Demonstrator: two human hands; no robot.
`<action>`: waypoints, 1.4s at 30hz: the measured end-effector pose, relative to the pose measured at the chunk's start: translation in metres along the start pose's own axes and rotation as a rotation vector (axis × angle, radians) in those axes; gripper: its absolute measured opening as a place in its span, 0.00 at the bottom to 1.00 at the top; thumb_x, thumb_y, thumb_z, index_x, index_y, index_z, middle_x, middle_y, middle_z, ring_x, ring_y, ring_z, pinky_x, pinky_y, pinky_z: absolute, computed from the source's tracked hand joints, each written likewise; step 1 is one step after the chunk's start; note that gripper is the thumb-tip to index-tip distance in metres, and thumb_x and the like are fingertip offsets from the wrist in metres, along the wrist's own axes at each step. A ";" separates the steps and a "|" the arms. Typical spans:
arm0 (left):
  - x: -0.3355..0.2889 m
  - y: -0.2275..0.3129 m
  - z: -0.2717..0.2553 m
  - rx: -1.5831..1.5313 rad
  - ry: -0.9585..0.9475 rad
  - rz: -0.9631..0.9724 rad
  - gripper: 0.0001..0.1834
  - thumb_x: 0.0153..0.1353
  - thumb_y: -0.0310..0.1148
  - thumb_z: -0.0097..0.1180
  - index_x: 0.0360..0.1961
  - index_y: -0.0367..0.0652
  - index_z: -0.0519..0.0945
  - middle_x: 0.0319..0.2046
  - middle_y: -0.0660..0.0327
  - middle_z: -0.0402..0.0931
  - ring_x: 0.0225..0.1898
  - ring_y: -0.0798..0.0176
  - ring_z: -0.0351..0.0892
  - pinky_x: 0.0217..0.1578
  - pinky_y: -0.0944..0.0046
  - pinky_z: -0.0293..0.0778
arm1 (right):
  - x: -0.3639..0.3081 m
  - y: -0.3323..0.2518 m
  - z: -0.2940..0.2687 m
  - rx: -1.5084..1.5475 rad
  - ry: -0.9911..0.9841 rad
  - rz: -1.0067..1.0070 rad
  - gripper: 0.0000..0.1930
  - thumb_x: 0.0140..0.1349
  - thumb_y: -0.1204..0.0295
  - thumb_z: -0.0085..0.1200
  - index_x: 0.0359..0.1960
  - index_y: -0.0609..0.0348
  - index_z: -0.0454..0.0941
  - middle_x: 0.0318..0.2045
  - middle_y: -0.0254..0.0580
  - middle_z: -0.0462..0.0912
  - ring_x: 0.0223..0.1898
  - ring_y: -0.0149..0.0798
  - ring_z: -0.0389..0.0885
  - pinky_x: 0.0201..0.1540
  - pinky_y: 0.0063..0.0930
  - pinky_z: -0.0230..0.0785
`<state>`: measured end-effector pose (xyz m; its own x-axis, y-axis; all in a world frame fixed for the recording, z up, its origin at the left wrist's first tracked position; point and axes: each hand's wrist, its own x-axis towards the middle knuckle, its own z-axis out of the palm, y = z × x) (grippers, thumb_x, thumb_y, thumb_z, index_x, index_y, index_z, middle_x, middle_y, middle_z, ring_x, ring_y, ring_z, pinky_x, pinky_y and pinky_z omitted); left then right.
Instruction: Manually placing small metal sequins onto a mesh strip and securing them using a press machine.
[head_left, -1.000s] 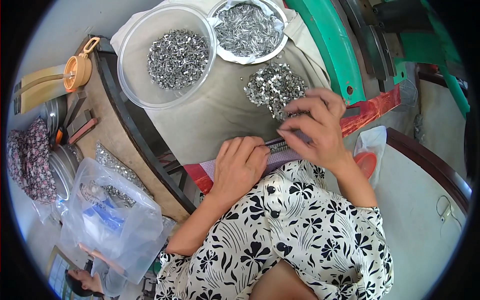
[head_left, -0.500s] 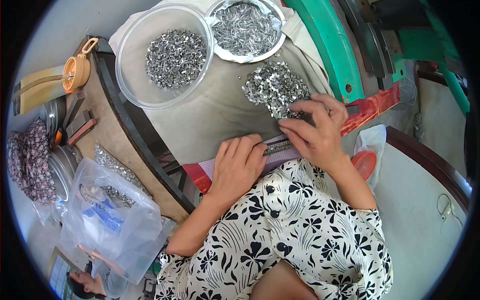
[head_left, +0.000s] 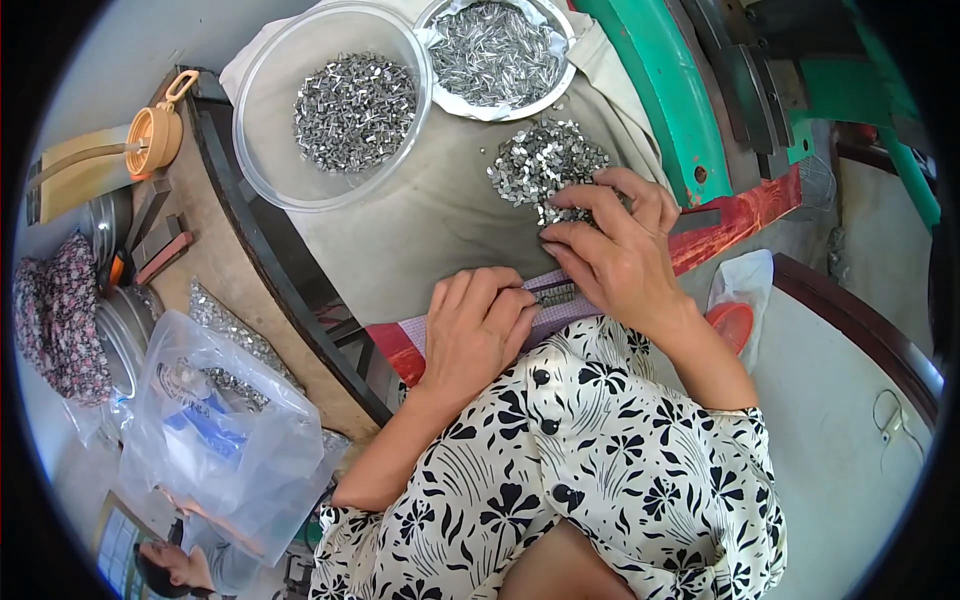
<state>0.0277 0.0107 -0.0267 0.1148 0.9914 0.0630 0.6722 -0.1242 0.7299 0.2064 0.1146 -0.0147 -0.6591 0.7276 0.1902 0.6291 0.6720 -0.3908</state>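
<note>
Two-handed work: left hand [head_left: 475, 325], fingers bunched by a narrow strip [head_left: 556, 295], grip unclear; right hand [head_left: 625, 250], fingers parted, pinch unclear; careless brushing could scatter metal pieces [head_left: 540, 160].

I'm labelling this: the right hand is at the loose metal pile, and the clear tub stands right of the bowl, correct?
No: the head view shows the clear tub left of the bowl. The right hand is at the metal pile.
</note>
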 end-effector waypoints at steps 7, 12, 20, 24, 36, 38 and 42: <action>-0.002 -0.002 0.000 -0.022 0.045 0.009 0.12 0.49 0.28 0.69 0.35 0.46 0.80 0.38 0.64 0.77 0.39 0.57 0.75 0.39 0.59 0.66 | -0.008 0.011 -0.019 0.097 0.000 0.069 0.10 0.44 0.72 0.70 0.31 0.43 0.88 0.49 0.29 0.81 0.57 0.48 0.67 0.59 0.41 0.53; -0.001 -0.003 -0.002 -0.019 0.000 0.007 0.13 0.49 0.27 0.69 0.35 0.44 0.80 0.39 0.63 0.77 0.39 0.56 0.75 0.39 0.59 0.66 | -0.014 0.011 -0.020 0.068 0.026 0.083 0.11 0.44 0.73 0.70 0.32 0.46 0.87 0.48 0.31 0.81 0.56 0.48 0.67 0.59 0.41 0.54; -0.009 -0.004 -0.009 -0.072 0.057 -0.049 0.15 0.48 0.27 0.71 0.36 0.41 0.79 0.43 0.56 0.75 0.43 0.50 0.75 0.42 0.54 0.70 | -0.007 0.002 -0.006 -0.018 -0.005 -0.006 0.08 0.47 0.69 0.70 0.31 0.45 0.86 0.48 0.27 0.80 0.57 0.46 0.69 0.58 0.41 0.54; -0.015 -0.007 -0.012 -0.061 0.046 -0.081 0.15 0.48 0.27 0.71 0.35 0.40 0.79 0.45 0.54 0.75 0.45 0.49 0.75 0.43 0.53 0.71 | 0.000 0.000 -0.004 0.006 -0.027 -0.024 0.07 0.48 0.68 0.69 0.28 0.46 0.83 0.48 0.25 0.80 0.58 0.45 0.68 0.58 0.41 0.53; -0.015 -0.009 -0.012 -0.061 0.041 -0.071 0.13 0.49 0.28 0.70 0.36 0.42 0.80 0.45 0.56 0.75 0.44 0.50 0.75 0.43 0.53 0.70 | -0.009 0.005 0.002 0.008 0.065 -0.014 0.09 0.44 0.67 0.71 0.27 0.46 0.83 0.44 0.25 0.82 0.56 0.45 0.69 0.56 0.39 0.53; -0.014 -0.008 -0.012 -0.033 0.037 -0.032 0.13 0.49 0.28 0.70 0.36 0.42 0.80 0.45 0.57 0.75 0.44 0.50 0.75 0.42 0.54 0.70 | -0.016 0.004 0.000 0.007 0.063 -0.013 0.10 0.43 0.67 0.72 0.27 0.46 0.83 0.44 0.25 0.82 0.56 0.45 0.70 0.57 0.39 0.54; -0.012 -0.007 -0.012 -0.006 -0.011 -0.008 0.14 0.50 0.30 0.69 0.38 0.43 0.81 0.45 0.58 0.75 0.43 0.51 0.75 0.43 0.54 0.69 | -0.035 -0.003 -0.002 0.004 0.142 -0.068 0.10 0.42 0.65 0.73 0.27 0.44 0.84 0.43 0.24 0.82 0.53 0.44 0.70 0.57 0.39 0.55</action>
<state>0.0131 -0.0002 -0.0247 0.1177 0.9918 0.0497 0.6685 -0.1162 0.7346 0.2281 0.0874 -0.0186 -0.6351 0.6928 0.3416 0.5830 0.7200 -0.3763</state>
